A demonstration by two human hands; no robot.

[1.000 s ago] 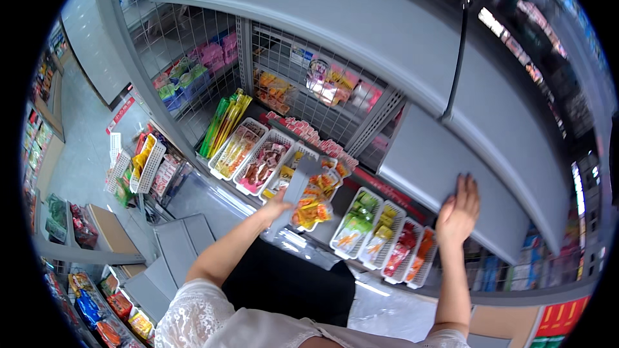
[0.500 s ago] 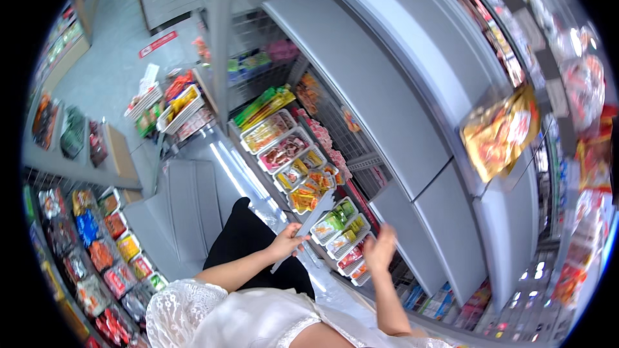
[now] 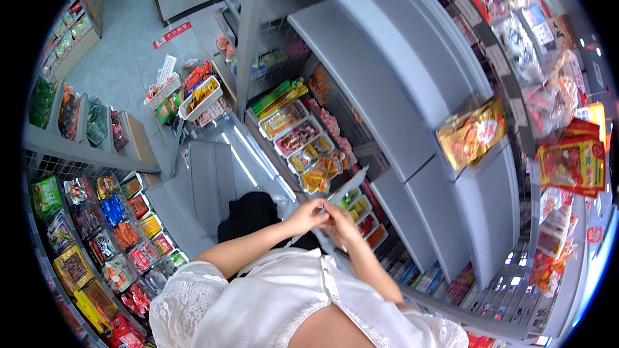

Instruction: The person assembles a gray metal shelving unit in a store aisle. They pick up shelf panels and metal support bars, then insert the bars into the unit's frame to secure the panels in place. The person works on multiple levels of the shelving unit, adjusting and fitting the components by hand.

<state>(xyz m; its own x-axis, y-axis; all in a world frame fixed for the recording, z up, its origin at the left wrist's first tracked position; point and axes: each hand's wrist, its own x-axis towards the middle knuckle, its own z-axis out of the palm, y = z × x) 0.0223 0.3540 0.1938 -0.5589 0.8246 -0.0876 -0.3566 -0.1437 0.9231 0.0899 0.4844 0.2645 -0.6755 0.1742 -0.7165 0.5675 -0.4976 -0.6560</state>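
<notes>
"Where's the gray strip (image 3: 349, 185)?"

"At the fingertips. It sticks out beyond the place where both hands meet, slanting up and to the right."

"Which hand has it?"

"The left hand (image 3: 304, 218) is closed on it, just left of the strip's near part. The right hand (image 3: 343, 225) is below the strip's far part, fingers bent in against the left's; I can't tell whether they grip or only touch."

"What's hidden?"

"The strip's middle, behind the fingers, and its near end is hard to make out against the white shirt (image 3: 258, 290). Right of the strip, the green packets (image 3: 358, 206) are partly covered."

"And the rest?"

"Orange packets (image 3: 316, 177) sit just left of the strip's far end. The shelf (image 3: 367, 84) is above it, and the red packets (image 3: 366, 225) below, half blocked by the right hand."
</notes>
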